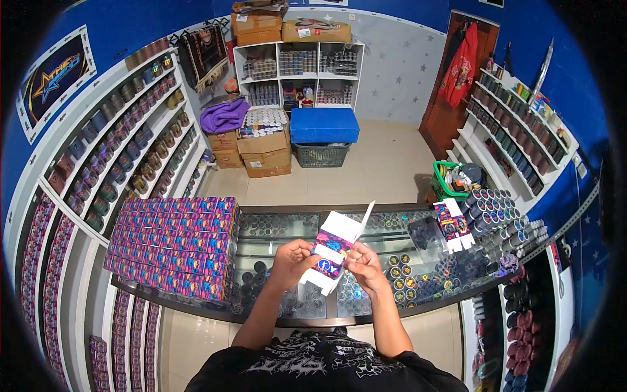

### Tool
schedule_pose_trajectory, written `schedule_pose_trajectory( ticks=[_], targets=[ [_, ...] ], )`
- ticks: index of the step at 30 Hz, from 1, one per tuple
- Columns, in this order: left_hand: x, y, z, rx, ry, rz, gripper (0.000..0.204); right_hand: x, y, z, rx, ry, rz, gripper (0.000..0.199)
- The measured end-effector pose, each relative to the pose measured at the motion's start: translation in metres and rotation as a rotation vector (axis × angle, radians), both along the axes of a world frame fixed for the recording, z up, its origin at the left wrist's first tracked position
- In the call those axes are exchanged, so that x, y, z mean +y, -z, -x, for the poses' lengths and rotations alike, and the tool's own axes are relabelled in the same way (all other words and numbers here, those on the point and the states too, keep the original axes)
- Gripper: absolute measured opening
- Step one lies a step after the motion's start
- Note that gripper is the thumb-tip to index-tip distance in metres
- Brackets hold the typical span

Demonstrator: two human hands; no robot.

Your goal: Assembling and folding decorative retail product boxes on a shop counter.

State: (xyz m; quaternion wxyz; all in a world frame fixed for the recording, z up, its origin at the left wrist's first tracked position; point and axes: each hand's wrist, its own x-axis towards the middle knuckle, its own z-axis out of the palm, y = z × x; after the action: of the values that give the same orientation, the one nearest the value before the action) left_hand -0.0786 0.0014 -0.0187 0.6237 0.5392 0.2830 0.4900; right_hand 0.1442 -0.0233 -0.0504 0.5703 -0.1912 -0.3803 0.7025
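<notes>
A small printed carton (333, 247), purple, orange and blue with white flaps standing out at both ends, is held up over the glass counter (330, 321). My left hand (292, 262) grips its left side, thumb lying across the front. On the right side, my right hand (367, 266) pinches the edge with closed fingers. One long white flap sticks up beyond the far right corner. To the left stands a large block of closed cartons (171, 247) in the same print. Unfolded cartons (452, 223) lie in a pile at the counter's right.
Stacked round tins (491, 212) fill the counter's right end, beside a dark plastic bag (426, 234). A green basket (450, 179) stands behind them. Shelves of containers (130, 140) line the left wall. Beyond the counter are cardboard boxes (266, 160) and a blue box (324, 125).
</notes>
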Motion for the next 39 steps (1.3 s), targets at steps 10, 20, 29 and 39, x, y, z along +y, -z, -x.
schedule_pose_trajectory(
  ticks=[10,20,29,39],
  targets=[
    [-0.011,-0.004,-0.010,0.451,-0.349,-0.200,0.014,-0.003,-0.023,0.015,-0.595,0.532,0.039,0.038],
    [-0.011,-0.007,0.000,0.427,-0.296,-0.271,0.014,-0.003,-0.063,0.002,-0.910,1.233,-0.371,0.072],
    [-0.016,-0.018,0.003,0.542,-0.228,-0.311,0.011,-0.010,-0.101,-0.003,-1.228,0.875,-0.338,0.024],
    [-0.018,-0.021,0.009,0.551,-0.250,-0.454,0.011,-0.019,-0.097,-0.013,-1.421,0.625,-0.358,0.007]
  ],
)
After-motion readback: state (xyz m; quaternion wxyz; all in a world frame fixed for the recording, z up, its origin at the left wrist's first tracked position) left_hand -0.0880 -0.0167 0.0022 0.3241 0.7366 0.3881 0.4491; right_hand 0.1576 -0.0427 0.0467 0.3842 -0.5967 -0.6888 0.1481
